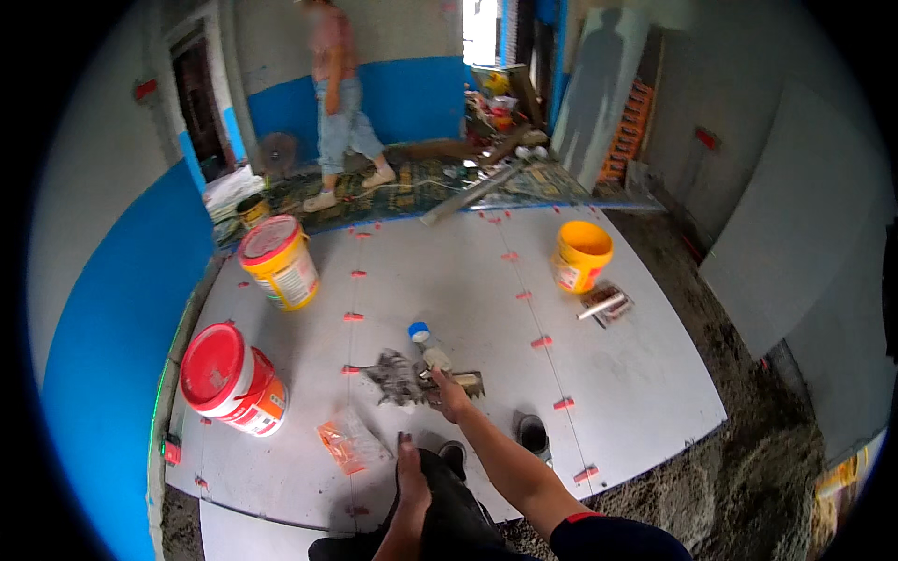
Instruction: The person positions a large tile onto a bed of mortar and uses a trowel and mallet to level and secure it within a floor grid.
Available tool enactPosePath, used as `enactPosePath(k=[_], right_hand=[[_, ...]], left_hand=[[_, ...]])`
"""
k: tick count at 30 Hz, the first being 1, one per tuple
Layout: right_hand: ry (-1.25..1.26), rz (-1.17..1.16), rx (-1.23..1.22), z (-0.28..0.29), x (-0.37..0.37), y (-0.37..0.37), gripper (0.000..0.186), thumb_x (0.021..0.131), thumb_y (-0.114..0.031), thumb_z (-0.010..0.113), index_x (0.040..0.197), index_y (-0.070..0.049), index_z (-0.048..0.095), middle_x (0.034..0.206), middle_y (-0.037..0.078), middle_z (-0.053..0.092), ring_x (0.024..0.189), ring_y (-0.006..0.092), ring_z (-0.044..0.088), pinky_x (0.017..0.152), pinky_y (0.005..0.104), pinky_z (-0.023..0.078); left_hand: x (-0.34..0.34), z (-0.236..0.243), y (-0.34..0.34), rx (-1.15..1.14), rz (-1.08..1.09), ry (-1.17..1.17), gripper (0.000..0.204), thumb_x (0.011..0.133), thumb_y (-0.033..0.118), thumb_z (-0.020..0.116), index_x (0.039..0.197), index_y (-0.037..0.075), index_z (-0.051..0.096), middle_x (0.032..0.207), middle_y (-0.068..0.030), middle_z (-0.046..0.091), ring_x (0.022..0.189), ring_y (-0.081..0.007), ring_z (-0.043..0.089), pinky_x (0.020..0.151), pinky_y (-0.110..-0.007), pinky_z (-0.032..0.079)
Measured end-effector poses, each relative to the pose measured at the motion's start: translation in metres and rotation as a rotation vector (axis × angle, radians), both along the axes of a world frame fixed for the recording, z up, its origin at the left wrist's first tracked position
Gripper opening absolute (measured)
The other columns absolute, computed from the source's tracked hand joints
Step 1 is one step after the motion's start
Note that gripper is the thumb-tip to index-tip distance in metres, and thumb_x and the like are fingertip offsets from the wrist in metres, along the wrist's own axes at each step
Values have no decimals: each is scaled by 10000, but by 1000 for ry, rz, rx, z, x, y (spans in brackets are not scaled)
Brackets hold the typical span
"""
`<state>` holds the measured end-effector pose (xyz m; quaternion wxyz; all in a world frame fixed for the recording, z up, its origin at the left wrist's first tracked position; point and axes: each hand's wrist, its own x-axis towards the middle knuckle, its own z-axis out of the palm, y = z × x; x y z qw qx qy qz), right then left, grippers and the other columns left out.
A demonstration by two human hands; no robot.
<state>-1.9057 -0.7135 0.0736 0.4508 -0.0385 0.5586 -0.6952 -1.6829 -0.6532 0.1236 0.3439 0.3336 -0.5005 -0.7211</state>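
My right hand [449, 397] grips a notched trowel [468, 383] low over the grey tile floor, beside a smeared heap of grey mortar [388, 379]. A blue-topped round object [418, 331] and a pale item I cannot make out [435, 357] are just beyond it. My left hand [412, 472] is over my dark-trousered leg, fingers apart and apparently empty. A clear bag of orange pieces [341, 444] lies to its left. Red levelling clips [541, 341] line the tile joints.
Red-lidded buckets [221, 369] [279, 269] stand left; a yellow bucket [582, 262] and a second tool [608, 304] are right. A person [337, 93] walks behind. Rough screed [683, 472] borders the tiles; boards [599, 93] lean against the back wall.
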Motion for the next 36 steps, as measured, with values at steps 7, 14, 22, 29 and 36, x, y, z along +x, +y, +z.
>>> enactPosePath(k=[7, 14, 22, 29, 36], right_hand=[[346, -285, 427, -121, -90, 142, 388, 896, -260, 636, 1162, 15, 568, 932, 106, 680, 752, 187, 682, 594, 326, 508], [742, -383, 928, -133, -203, 219, 502, 845, -264, 642, 1279, -41, 521, 969, 209, 682, 884, 315, 673, 797, 410, 524], [882, -144, 1205, -104, -327, 183, 852, 852, -376, 650, 1518, -112, 189, 1418, 372, 318, 1285, 467, 414, 1086, 455, 366], [752, -163, 1199, -103, -399, 158, 735, 873, -486, 608, 1447, -93, 369, 1154, 288, 610, 1014, 439, 619, 906, 501, 485], [722, 127, 1164, -133, -445, 138, 772, 955, -450, 487, 1536, -109, 111, 1425, 325, 386, 1300, 430, 433, 1083, 412, 359]], left_hand=[[51, -44, -24, -200, -82, -455, 649, 999, 411, 456, 1507, 67, 245, 1516, -133, 317, 1386, -261, 314, 1116, -392, 258], [114, -87, -70, -529, -128, -836, 591, 982, 352, 515, 1430, 52, 272, 1428, -175, 347, 1285, -299, 381, 1036, -426, 347], [188, -40, -154, -384, 78, -1190, 528, 951, 432, 515, 1262, 61, 305, 1260, -147, 365, 1119, -276, 375, 913, -422, 335], [302, 34, -178, -248, 189, -1506, 507, 924, 502, 515, 1115, 69, 334, 1113, -123, 381, 974, -255, 370, 806, -418, 325], [428, 98, -126, 23, 276, -1743, 523, 896, 572, 515, 968, 77, 362, 966, -98, 397, 828, -234, 365, 698, -415, 315]])
